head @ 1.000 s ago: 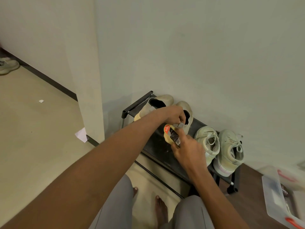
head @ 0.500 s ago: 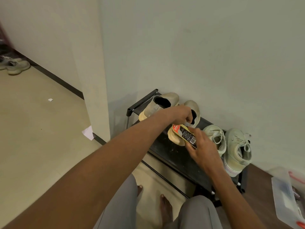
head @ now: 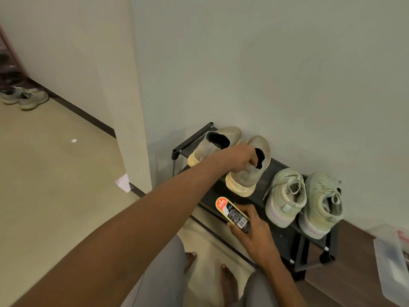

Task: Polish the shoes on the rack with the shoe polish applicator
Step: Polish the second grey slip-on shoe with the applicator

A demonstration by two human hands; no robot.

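Shoes sit along the rack (head: 192, 138); the left hand (head: 245, 155) pinches the beige slip-on (head: 250, 173) at its heel collar, seemingly by the pull tab. Lower right, the right hand (head: 254, 233) has fingers curled round the polish applicator (head: 232, 214). Tugged carelessly, the slip-on could tip off the shelf edge.

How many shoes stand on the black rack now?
4. One slip-on shoe at the far left end; a second slip-on beside it, gripped by the left hand; two laced sneakers at the right end.
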